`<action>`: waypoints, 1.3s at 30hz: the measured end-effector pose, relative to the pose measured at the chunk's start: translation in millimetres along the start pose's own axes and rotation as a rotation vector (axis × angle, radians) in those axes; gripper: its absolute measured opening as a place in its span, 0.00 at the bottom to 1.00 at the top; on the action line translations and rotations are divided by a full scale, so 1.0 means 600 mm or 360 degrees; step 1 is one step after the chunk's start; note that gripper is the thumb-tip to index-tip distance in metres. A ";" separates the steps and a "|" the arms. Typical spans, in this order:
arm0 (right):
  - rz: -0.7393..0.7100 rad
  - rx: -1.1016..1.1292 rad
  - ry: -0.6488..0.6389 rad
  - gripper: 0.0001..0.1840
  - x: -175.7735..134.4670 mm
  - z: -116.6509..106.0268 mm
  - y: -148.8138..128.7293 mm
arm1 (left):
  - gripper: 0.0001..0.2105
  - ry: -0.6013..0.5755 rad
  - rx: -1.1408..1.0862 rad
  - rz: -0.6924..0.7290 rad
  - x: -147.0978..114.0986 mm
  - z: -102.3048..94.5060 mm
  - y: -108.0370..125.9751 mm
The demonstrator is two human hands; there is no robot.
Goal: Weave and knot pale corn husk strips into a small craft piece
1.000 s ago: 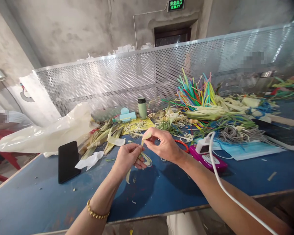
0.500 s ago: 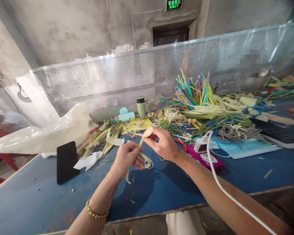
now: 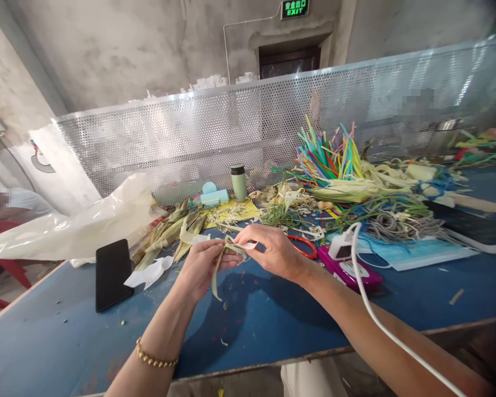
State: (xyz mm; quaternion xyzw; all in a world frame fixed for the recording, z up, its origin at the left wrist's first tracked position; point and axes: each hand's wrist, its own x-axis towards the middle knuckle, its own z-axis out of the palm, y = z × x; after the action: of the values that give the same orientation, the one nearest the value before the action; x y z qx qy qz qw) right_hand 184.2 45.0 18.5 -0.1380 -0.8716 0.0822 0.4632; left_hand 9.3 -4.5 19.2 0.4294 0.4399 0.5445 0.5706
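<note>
Above the blue table, my left hand [image 3: 204, 266] is closed on a pale corn husk strip [image 3: 215, 278], whose tail hangs below the fingers. My right hand [image 3: 271, 251] pinches a wider, whitish part of husk [image 3: 246, 244] beside it. Between the hands the strip bends in a small loop; whether it is knotted I cannot tell. Behind my right hand lie red-handled scissors [image 3: 308, 247], partly covered. Dried husks [image 3: 159, 238] and a white scrap [image 3: 151, 271] lie left of my left hand.
A black phone [image 3: 113, 275] lies at left, near a plastic bag [image 3: 86, 226]. At right sits a purple power strip [image 3: 351, 267] with a white cable crossing my right forearm. Farther back stand a green bottle [image 3: 238, 183] and colourful pipe cleaners [image 3: 328, 157], before a perforated metal screen [image 3: 182, 138].
My left hand has turned palm-up and moved slightly left and up. The right hand has lowered a little, bringing its husk end down near the left fingers. The scissors show more.
</note>
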 end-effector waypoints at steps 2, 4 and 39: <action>0.0007 -0.0004 -0.0008 0.07 0.000 -0.001 0.001 | 0.06 -0.0046 -0.0056 0.0000 -0.001 -0.002 0.000; 0.0011 -0.0006 -0.0037 0.07 -0.001 0.000 0.001 | 0.06 -0.0082 -0.0052 0.0005 0.000 -0.004 -0.002; -0.0246 -0.0202 -0.0214 0.09 -0.004 0.000 0.010 | 0.07 -0.0074 -0.0123 -0.0132 0.003 -0.005 -0.003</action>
State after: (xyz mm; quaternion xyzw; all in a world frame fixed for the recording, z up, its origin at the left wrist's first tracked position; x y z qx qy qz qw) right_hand 186.4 50.2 15.2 -0.0937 -0.9122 -0.0002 0.3989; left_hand 6.9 -2.5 16.6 0.4009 0.4226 0.5269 0.6190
